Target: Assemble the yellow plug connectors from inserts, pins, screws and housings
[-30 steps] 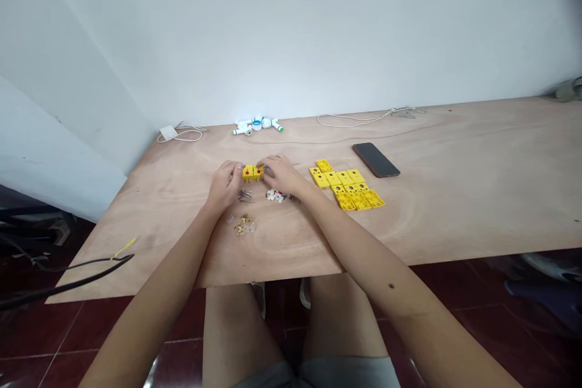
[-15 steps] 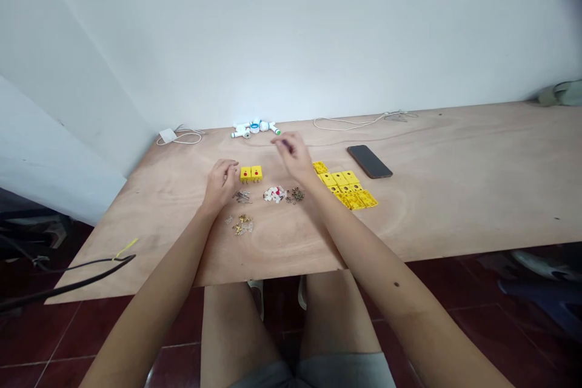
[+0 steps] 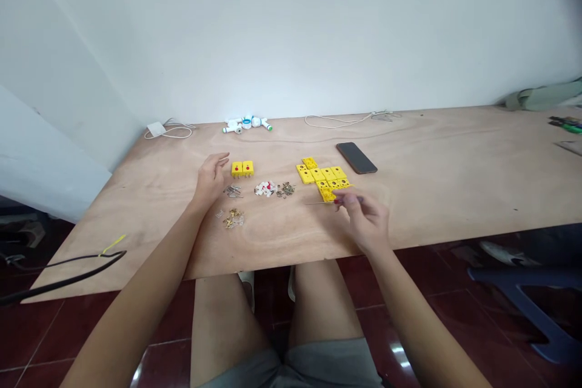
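Note:
My right hand (image 3: 367, 216) is closed around the handle of a screwdriver (image 3: 337, 200), whose thin shaft points left over the front edge of the yellow plastic casings (image 3: 327, 174). My left hand (image 3: 211, 178) rests on the table with its fingers stretched out and nothing visible in it. Just right of its fingertips stand two assembled yellow plugs (image 3: 242, 168) with red dots on top and metal prongs toward me. Metal pins (image 3: 233, 191) lie close below that hand. Farther right are small white and red plastic pieces (image 3: 266, 188) and a heap of screws (image 3: 286, 189).
Brass and clear bits (image 3: 233, 218) lie nearer the front edge. A dark phone (image 3: 357, 157) is at the right, behind the casings. White pipe-like toys (image 3: 248, 123), a charger (image 3: 156, 129) and a white cable (image 3: 334, 126) line the wall. A black cable (image 3: 91, 276) crosses the left corner.
My right hand has swung from behind the heaps to the right and toward me, and the screwdriver shaft now shows. My left hand stays beside the plugs. The view has shifted slightly right.

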{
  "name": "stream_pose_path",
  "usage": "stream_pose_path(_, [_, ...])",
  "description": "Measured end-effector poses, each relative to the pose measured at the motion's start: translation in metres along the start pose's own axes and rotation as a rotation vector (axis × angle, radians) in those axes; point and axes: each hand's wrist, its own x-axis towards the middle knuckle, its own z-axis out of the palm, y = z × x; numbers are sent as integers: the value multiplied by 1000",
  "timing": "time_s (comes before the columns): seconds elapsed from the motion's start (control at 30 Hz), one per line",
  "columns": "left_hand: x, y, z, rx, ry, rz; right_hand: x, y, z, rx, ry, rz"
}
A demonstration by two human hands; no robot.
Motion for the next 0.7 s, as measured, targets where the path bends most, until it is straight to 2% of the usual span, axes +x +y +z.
stream_pose_path(0.13, [-1,7,-4,55,23,11,-16,2,-7,-262,-269,-266])
stream_pose_path(0.23, [-1,15,-5,92,42,17,-18,7,-4,-404,-381,-363])
stream_pose_path(0.5, [1,31,-4,157,69,-19,-20,10,6,-695,-475,-341])
stream_pose_path(0.7, [-5,38,-4,159,-7,-114,-23,6,7,-763,-511,-283])
